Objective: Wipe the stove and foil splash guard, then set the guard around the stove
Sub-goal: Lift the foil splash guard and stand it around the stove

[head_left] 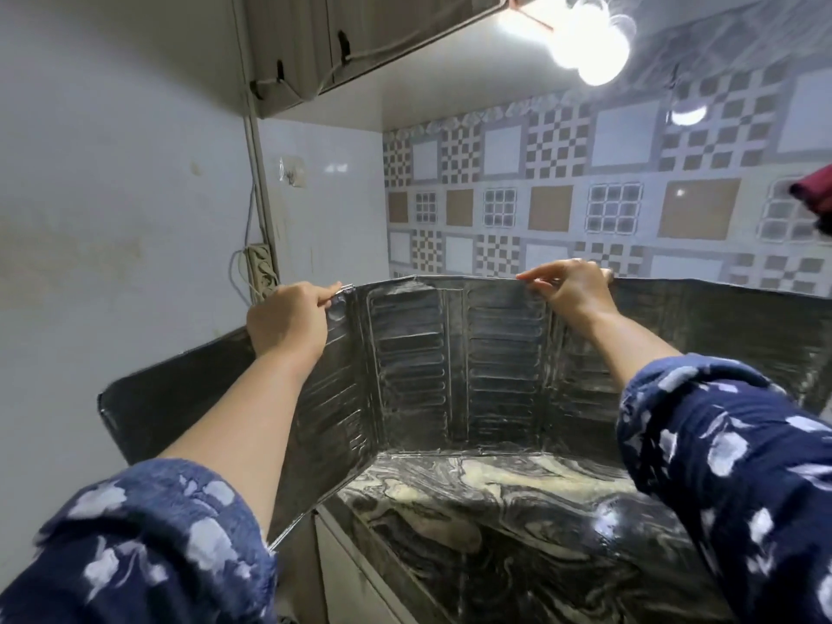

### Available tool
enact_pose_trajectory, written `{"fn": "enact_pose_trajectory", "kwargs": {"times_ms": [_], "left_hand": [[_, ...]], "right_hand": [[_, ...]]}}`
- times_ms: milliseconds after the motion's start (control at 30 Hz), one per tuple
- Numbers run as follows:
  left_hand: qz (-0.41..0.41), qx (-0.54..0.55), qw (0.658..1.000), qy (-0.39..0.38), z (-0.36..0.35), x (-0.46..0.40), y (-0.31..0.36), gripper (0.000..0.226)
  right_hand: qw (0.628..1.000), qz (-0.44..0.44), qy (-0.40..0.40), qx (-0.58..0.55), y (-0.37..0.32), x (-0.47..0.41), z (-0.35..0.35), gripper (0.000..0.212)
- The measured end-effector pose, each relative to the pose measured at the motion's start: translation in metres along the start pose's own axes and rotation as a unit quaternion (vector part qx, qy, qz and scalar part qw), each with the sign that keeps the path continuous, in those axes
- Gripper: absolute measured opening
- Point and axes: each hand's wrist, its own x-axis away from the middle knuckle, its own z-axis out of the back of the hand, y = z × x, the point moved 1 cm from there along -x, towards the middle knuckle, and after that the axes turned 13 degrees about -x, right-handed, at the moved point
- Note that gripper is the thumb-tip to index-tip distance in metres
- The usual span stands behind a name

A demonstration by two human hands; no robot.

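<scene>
Both hands (288,319) seemingly pinching guard (454,358)

Both hands, left (288,319), right (569,288), pinch foil guard (450,353) top edge, upright on countertop (517,511).

A home kitchen. Patterned wall tiles (585,195) rise behind a marbled worktop (495,511). A wall cupboard (360,38) hangs overhead.

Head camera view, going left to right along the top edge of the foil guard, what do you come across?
Power strip on the wall → left hand pinching the foil splash guard → guard's ribbed middle panels → right hand pinching the top edge → dark red cloth.
</scene>
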Motion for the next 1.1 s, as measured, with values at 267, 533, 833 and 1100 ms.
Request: {"fn": "enact_pose_trajectory", "kwargs": {"times_ms": [267, 533, 833, 1100], "left_hand": [[-0.065, 0.047, 0.994, 0.071, 0.005, -0.032, 0.066, 0.033], [-0.15, 0.101, 0.979, 0.098, 0.007, -0.042, 0.165, 0.027], [-0.204, 0.163, 0.956, 0.136, 0.019, -0.058, 0.292, 0.027], [-0.191, 0.196, 0.961, 0.046, 0.017, -0.025, 0.428, 0.03]], "right_hand": [[0.991, 0.01, 0.073, 0.112, -0.015, -0.024, 0.078, 0.017], [0.978, 0.007, 0.13, 0.164, 0.0, -0.027, 0.176, 0.02], [0.952, 0.013, 0.186, 0.242, 0.018, -0.046, 0.294, 0.017], [0.94, 0.002, 0.2, 0.278, 0.075, -0.038, 0.403, 0.017]]}}
